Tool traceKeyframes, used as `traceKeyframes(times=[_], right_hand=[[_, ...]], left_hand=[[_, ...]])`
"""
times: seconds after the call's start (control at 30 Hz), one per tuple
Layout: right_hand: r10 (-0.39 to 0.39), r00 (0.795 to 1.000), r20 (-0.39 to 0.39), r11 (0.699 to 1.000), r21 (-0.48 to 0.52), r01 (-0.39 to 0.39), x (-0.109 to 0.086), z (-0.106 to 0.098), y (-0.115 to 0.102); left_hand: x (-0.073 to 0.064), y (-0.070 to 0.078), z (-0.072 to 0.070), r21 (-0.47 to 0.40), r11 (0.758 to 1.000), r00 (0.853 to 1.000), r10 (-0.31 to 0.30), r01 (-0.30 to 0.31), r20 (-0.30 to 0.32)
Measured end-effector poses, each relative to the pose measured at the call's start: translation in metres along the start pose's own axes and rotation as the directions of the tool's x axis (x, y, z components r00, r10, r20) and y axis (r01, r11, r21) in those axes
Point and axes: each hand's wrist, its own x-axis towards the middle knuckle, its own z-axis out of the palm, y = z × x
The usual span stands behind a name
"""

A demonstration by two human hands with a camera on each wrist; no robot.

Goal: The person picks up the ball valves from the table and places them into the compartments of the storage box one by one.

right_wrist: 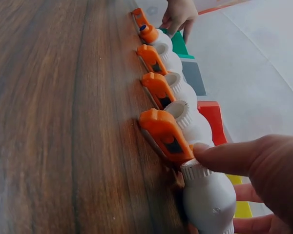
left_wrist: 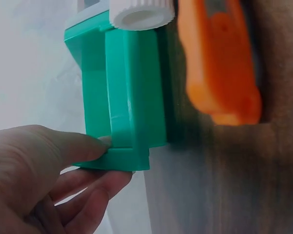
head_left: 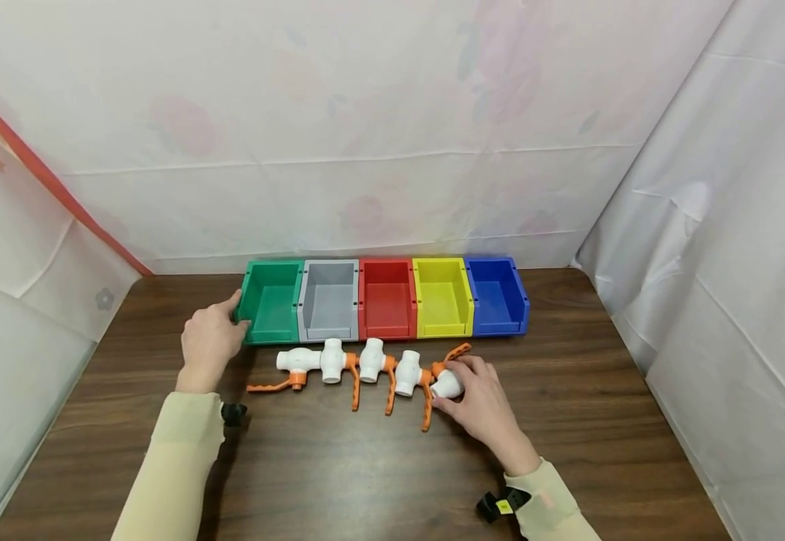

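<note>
Two pale sleeves, the left sleeve (head_left: 172, 458) and the right sleeve (head_left: 549, 502), come in nearest the head camera over the wooden table (head_left: 338, 481). The left hand (head_left: 211, 338) pinches the near outer corner of the green bin (head_left: 270, 336), thumb over the rim and fingers curled against the outside wall. The right hand (head_left: 478, 398) has its thumb and fingers bent round the rightmost valve (head_left: 448, 385), gap closed to the width of its white body.

As far as the pictures show, all five valves lie on the table, in front of the bins and outside them: the leftmost valve (head_left: 299, 359), the second valve (head_left: 331, 361), the third valve (head_left: 371, 361), the fourth valve (head_left: 407, 373) and the gripped one. The row looks mostly formed. The middle three point their handles toward the person, while the leftmost handle points left and the rightmost one (head_left: 458, 351) slants toward the bins (whether that counts as done or left to do, I cannot tell). Beyond, the gray bin (head_left: 327, 333), red bin (head_left: 388, 331), yellow bin (head_left: 445, 329) and blue bin (head_left: 500, 328) adjoin the green one.
</note>
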Motion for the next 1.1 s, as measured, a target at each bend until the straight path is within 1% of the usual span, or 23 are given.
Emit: traceKeyframes(times=[0.1,0.2,0.3,0.47,0.67,0.73,0.83,1.0,1.1], right_hand=[[0.018,1.000,0.023,1.000,0.005,-0.018,0.001,0.000,0.000],[0.026,0.999,0.026,1.000,0.006,-0.026,0.000,0.001,0.000],[0.020,1.000,0.017,1.000,-0.002,-0.020,-0.001,0.001,0.000],[-0.003,1.000,0.007,1.000,-0.030,0.003,-0.001,0.002,-0.001],[-0.015,0.999,0.040,0.999,-0.051,0.017,0.000,-0.001,-0.001],[-0.040,0.997,0.060,0.997,-0.066,0.044,0.001,-0.003,0.000],[-0.098,0.990,0.105,0.989,-0.099,0.108,0.003,-0.007,0.003],[-0.216,0.961,0.173,0.958,-0.151,0.242,0.007,-0.014,0.007],[-0.266,0.944,0.197,0.934,-0.189,0.303,0.011,-0.017,0.008]], left_hand=[[-0.003,0.002,0.000,0.014,1.000,1.000,0.011,-0.011,-0.011],[-0.004,0.003,0.002,0.021,0.999,1.000,0.026,-0.025,-0.006],[-0.004,0.002,0.005,0.019,0.999,0.999,0.037,-0.037,-0.001],[-0.003,0.001,0.006,0.016,0.999,0.998,0.052,-0.052,-0.020],[-0.003,0.002,0.005,0.025,0.999,0.999,0.043,-0.043,-0.025],[-0.004,0.001,0.005,0.025,0.999,0.999,0.044,-0.043,-0.028],[-0.004,0.001,0.005,0.020,0.999,0.998,0.049,-0.049,-0.032],[-0.003,0.000,0.006,0.015,0.999,0.999,0.045,-0.044,-0.026],[-0.003,0.000,0.006,0.017,0.999,0.999,0.043,-0.042,-0.025]])
